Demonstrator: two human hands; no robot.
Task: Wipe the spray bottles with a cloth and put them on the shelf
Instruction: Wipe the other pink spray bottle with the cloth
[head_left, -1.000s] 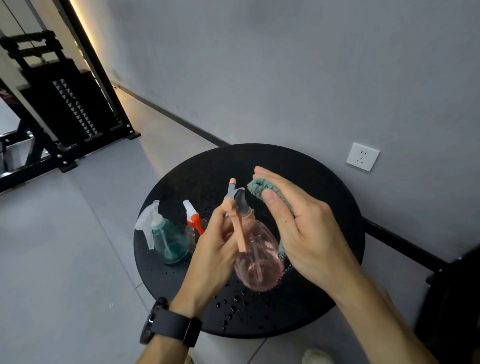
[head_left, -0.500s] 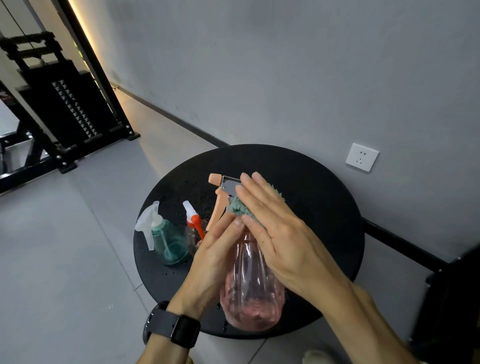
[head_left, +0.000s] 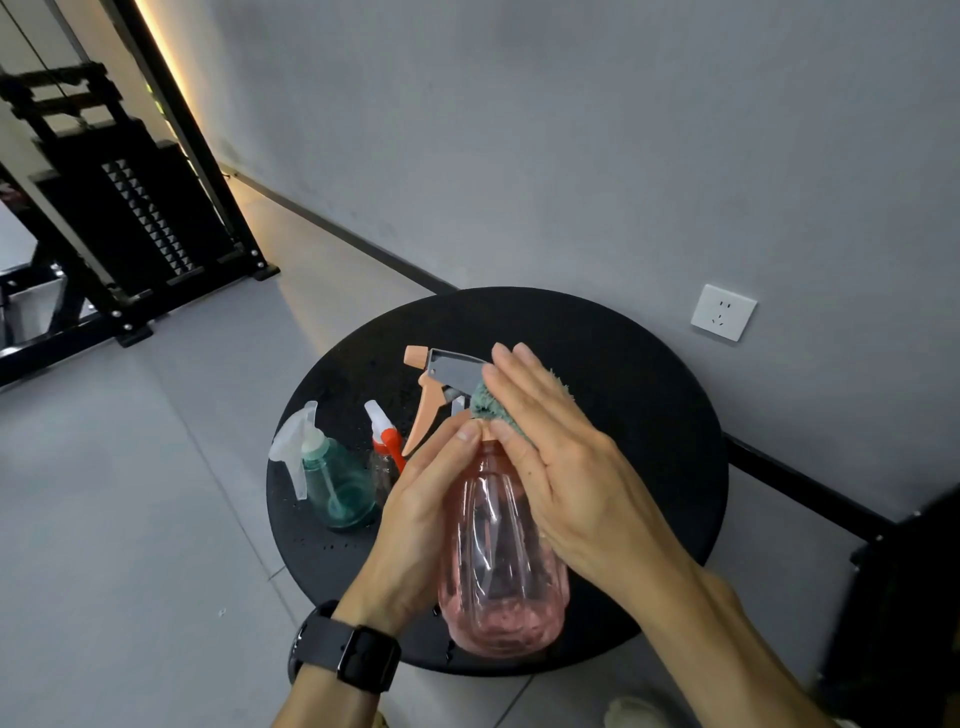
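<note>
A pink see-through spray bottle (head_left: 498, 561) with a grey head and peach trigger is held above the round black table (head_left: 649, 384), its nozzle pointing away to the left. My left hand (head_left: 421, 509) grips its left side near the neck. My right hand (head_left: 561, 462) lies flat over the bottle's right shoulder and presses a teal cloth (head_left: 485, 402) against the neck; most of the cloth is hidden under the palm. A teal spray bottle (head_left: 335, 486) with a white head and a small clear bottle with an orange and white head (head_left: 387, 449) stand on the table's left part.
Water drops dot the table top. A grey wall with a white socket (head_left: 723, 312) rises behind the table. A black metal rack (head_left: 130, 218) stands at the far left on the grey floor. A dark object (head_left: 904, 603) stands at the right edge.
The pink bottle has tipped from nearly upright to lying along my view, base toward me. My right hand with the cloth has slid from beside the spray head down onto the neck and shoulder.
</note>
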